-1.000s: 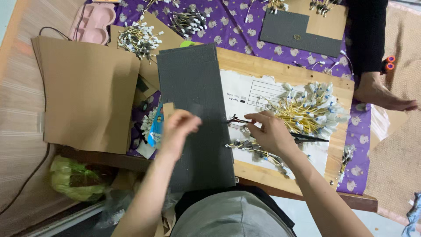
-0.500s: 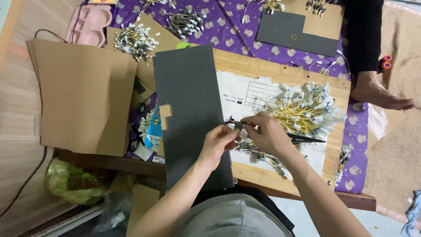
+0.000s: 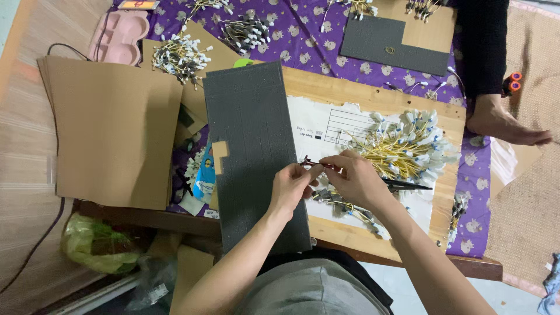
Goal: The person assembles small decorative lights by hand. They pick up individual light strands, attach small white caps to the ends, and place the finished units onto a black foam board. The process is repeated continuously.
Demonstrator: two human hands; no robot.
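My left hand (image 3: 291, 188) and my right hand (image 3: 354, 178) meet at the right edge of a long dark grey sheet (image 3: 251, 134) lying on a wooden board (image 3: 350, 93). Together their fingertips pinch a thin short wire piece (image 3: 310, 164). To the right of my right hand lies a pile of yellow wires with white tips (image 3: 408, 146). A thin black tool (image 3: 408, 185) sticks out from under my right hand. A smaller bunch of wires (image 3: 344, 204) lies below my hands on a white paper sheet (image 3: 338, 125).
A stack of brown cardboard sheets (image 3: 111, 134) lies left. A purple patterned cloth (image 3: 303, 41) carries more wire bundles (image 3: 181, 55), a pink tray (image 3: 119, 35) and another grey sheet (image 3: 379, 44). Another person's foot (image 3: 501, 122) rests at right. A green bag (image 3: 93, 245) lies lower left.
My left hand moved right from the grey sheet's left part to join my right hand, and both now pinch the wire piece.
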